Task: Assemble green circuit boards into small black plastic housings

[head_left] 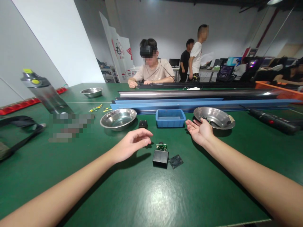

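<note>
My left hand [132, 143] hovers over the green table with bent fingers apart, holding nothing, to the left of a small green circuit board [162, 147]. Just in front of the board sits a black box-shaped housing [160, 158], with a flat dark plate [176, 161] lying at its right. Beyond my left fingertips stands a small black block [143, 124]. My right hand [200, 130] is palm up with its fingers spread and nothing in it. It is beside the near left rim of a metal bowl [197, 111] that contains dark parts.
A blue plastic bin [170, 123] stands between two metal bowls, the left one [118, 126] by my left hand. Long blue and grey profiles [146, 105] lie across the table. A bottle [47, 91] is at left, a black electric tool [272, 120] at right. A person [152, 71] sits opposite.
</note>
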A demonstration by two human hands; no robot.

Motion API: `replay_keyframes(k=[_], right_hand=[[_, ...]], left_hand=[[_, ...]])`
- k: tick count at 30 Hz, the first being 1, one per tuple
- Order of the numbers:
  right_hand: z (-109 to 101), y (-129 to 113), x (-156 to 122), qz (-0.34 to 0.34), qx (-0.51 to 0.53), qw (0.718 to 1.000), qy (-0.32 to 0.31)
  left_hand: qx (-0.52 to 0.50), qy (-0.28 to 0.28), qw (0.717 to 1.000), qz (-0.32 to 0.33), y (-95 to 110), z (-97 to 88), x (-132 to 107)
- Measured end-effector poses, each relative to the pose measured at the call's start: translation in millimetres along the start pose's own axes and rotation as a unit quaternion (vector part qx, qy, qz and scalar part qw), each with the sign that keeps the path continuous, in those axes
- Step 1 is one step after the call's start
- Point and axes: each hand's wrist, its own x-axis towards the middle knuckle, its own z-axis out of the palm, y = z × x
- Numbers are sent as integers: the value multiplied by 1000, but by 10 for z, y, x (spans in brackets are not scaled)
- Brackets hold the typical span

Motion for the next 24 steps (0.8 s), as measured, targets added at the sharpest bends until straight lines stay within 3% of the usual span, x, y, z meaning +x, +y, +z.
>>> replay_keyframes(k=[5, 9, 14, 16, 18, 21, 23, 24], right_hand=[[32, 67, -143, 17, -57, 996, -64], [81, 159, -310, -75, -138, 976, -154], [84, 210, -327, -56, -152, 977, -140], [58, 214, -289, -96, -197, 963, -155], [26, 214, -262, -177, -280, 921, -203], [-5, 222, -269, -290, -444, 796, -292], [-2, 237, -283, -320, -531, 715, -323], [5, 246, -281, -330, -559, 688, -325]], left_hand=[[148, -70, 985, 62, 47, 49, -60], [206, -107, 967, 104, 80, 73, -61], [209, -125, 961, 133, 118, 98, -54], [209, -130, 960, 134, 131, 103, -53], [212, -131, 960, 129, 140, 107, -55], [218, -128, 959, 126, 140, 108, -56], [220, -129, 958, 127, 129, 105, -54], [222, -130, 958, 128, 122, 102, -53]])
